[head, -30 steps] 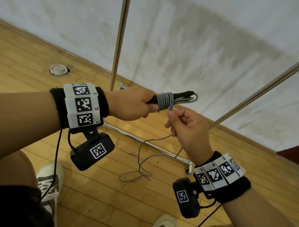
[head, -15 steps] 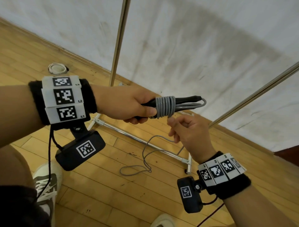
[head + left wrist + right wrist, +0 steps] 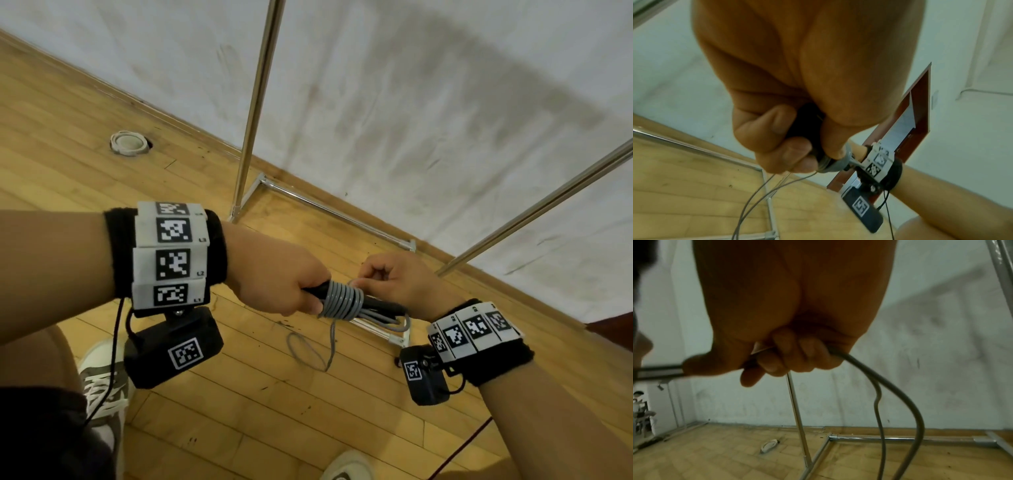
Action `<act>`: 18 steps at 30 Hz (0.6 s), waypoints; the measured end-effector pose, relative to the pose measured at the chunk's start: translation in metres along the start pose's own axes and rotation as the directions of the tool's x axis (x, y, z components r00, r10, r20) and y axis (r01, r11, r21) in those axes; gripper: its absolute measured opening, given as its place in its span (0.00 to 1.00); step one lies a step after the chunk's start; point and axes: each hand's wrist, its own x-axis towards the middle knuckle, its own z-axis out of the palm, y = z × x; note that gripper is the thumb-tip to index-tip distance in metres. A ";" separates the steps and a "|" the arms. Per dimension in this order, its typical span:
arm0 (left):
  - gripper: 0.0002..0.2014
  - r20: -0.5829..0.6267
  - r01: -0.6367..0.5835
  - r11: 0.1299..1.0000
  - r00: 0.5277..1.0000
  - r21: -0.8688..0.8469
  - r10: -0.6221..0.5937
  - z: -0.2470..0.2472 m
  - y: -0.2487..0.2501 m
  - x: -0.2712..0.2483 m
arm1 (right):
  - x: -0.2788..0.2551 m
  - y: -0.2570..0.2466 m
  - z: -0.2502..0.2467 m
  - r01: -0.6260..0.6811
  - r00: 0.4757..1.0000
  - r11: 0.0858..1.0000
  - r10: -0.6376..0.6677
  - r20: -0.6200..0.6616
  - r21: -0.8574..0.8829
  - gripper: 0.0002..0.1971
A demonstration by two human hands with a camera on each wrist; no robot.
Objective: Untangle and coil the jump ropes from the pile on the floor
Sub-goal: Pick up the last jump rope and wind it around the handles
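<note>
Above a wooden floor (image 3: 212, 404), the left hand (image 3: 277, 279) is gripping black handles (image 3: 373, 303) bound by grey jump rope (image 3: 342, 298) coils, the right hand (image 3: 397, 282) is pinching the rope, a loose loop is hanging floorward, a metal rack (image 3: 253, 113) standing beyond.

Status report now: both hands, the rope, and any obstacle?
Left hand grips black handles. Right hand pinches grey rope at the wound coil. Loose tail hangs to the floor. Nothing in the way.

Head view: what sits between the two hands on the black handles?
A tight band of grey rope wraps around the black handles, between the left hand and right hand.
</note>
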 end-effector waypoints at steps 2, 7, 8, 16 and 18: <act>0.08 0.005 0.043 0.997 0.999 0.058 -0.043 0.004 -0.002 0.004 | 0.003 0.000 -0.001 -0.015 1.000 1.000 0.015 -0.016 0.002 0.19; 0.07 -0.028 0.141 0.983 0.990 0.113 -0.139 0.004 -0.009 0.017 | 0.003 -0.005 -0.010 -0.034 0.997 0.999 0.035 -0.075 0.011 0.15; 0.09 -0.044 0.160 0.978 0.987 0.131 -0.155 0.002 -0.011 0.019 | 0.003 -0.007 -0.011 -0.029 0.995 0.999 0.031 -0.095 0.021 0.14; 0.07 -0.237 0.215 0.973 0.953 0.089 -0.189 -0.008 -0.021 0.026 | -0.008 -0.030 -0.016 -0.012 0.983 0.966 0.058 -0.173 0.260 0.12; 0.06 -0.304 0.206 0.977 0.935 0.056 -0.180 -0.011 -0.022 0.028 | -0.010 -0.031 -0.014 -0.019 0.980 0.933 0.089 -0.179 0.360 0.09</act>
